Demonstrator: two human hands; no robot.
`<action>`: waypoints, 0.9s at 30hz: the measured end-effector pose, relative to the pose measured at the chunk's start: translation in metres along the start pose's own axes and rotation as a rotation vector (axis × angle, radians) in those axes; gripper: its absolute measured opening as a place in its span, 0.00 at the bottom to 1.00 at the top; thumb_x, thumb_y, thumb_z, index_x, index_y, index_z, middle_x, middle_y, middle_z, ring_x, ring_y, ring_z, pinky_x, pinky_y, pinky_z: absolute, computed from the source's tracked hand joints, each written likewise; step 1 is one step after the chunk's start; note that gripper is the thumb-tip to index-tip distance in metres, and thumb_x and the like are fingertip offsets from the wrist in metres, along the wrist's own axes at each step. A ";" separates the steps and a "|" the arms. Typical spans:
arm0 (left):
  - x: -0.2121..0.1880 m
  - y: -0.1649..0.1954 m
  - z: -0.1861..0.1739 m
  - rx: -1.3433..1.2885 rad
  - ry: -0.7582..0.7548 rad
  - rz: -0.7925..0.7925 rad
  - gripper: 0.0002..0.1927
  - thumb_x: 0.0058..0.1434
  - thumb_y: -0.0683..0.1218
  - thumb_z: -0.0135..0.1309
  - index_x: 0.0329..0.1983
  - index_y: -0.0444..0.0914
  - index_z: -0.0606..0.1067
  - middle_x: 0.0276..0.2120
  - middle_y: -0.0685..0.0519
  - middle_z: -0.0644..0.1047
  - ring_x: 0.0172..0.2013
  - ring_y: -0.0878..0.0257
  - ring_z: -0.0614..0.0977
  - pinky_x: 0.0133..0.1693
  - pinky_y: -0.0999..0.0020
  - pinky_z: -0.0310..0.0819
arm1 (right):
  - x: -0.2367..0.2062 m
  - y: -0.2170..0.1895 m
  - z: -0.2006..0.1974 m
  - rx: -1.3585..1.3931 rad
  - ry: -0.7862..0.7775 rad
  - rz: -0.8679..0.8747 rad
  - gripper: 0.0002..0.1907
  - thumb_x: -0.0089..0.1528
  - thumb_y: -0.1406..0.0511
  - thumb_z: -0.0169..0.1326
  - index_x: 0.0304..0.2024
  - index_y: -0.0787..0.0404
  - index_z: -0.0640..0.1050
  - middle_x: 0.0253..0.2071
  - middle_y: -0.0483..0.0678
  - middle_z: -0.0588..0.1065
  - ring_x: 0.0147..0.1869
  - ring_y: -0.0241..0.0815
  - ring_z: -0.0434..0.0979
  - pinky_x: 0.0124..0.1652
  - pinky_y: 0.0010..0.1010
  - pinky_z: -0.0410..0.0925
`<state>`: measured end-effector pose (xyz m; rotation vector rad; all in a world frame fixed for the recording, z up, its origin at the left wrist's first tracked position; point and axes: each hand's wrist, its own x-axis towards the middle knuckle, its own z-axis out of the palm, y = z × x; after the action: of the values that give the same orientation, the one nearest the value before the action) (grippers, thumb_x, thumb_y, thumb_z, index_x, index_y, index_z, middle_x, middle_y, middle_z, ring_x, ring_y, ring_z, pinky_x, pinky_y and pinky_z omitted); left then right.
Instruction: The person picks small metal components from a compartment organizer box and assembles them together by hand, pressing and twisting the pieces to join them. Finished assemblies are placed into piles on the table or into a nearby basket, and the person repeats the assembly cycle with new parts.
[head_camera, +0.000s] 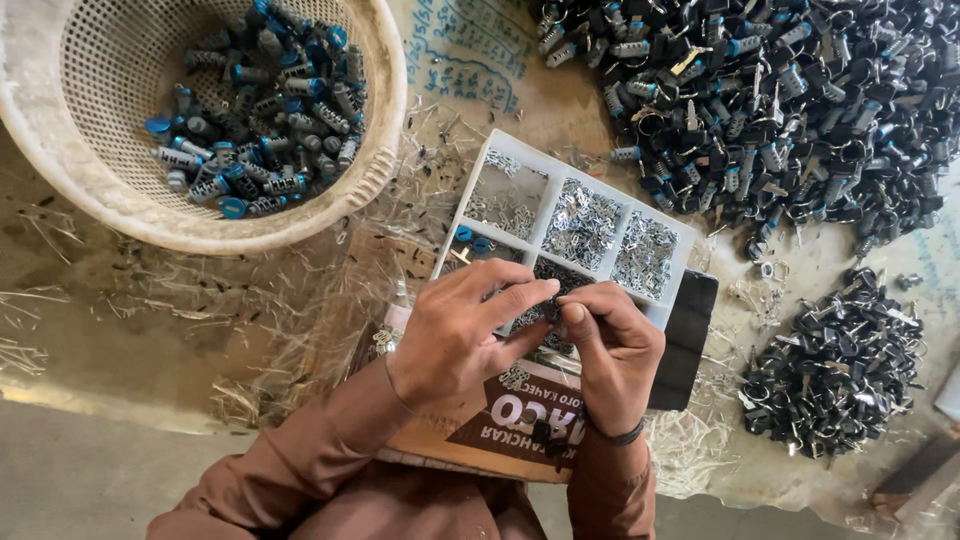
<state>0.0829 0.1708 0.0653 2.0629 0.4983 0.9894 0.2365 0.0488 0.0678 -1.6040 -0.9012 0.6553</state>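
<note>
Box: brown printed carton (500, 425) nearest, under both wrists.
Hands: left (462, 335) and right (612, 345) meet fingertip to fingertip, pinching a small part too tiny to identify.
Tray: white, compartmented (575, 235), just beyond, holding metal bits.
Basket: cream (375, 150), far left, with blue-capped cylinders.
Piles: dark parts (780, 110), far right.

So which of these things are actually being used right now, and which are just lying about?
In use: left hand, right hand, both pinching something tiny over the white divided tray of small metal bits.

Lying about: basket of blue-capped cylinders, big dark pile, smaller pile, cardboard box.
</note>
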 end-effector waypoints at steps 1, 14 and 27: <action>0.000 0.000 0.000 -0.007 -0.001 0.002 0.22 0.56 0.44 0.69 0.54 0.41 0.78 0.44 0.53 0.77 0.42 0.57 0.83 0.44 0.65 0.79 | 0.000 0.000 0.000 -0.015 -0.001 -0.008 0.03 0.68 0.73 0.57 0.41 0.70 0.79 0.40 0.46 0.76 0.37 0.30 0.71 0.37 0.20 0.66; 0.000 -0.003 -0.001 -0.025 -0.013 0.048 0.21 0.58 0.42 0.68 0.54 0.39 0.78 0.43 0.53 0.77 0.41 0.59 0.83 0.42 0.66 0.79 | 0.003 0.007 -0.002 0.097 -0.006 0.003 0.04 0.63 0.76 0.61 0.40 0.69 0.80 0.40 0.47 0.77 0.41 0.31 0.74 0.39 0.19 0.68; -0.003 -0.004 0.002 0.014 -0.043 0.021 0.20 0.62 0.44 0.64 0.58 0.40 0.78 0.49 0.52 0.77 0.45 0.57 0.82 0.46 0.64 0.79 | 0.021 -0.017 0.013 -0.959 0.116 -0.372 0.08 0.58 0.69 0.67 0.40 0.58 0.85 0.35 0.45 0.76 0.41 0.44 0.72 0.42 0.34 0.66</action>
<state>0.0825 0.1711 0.0598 2.1012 0.4638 0.9546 0.2343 0.0745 0.0828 -2.1714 -1.5002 -0.1939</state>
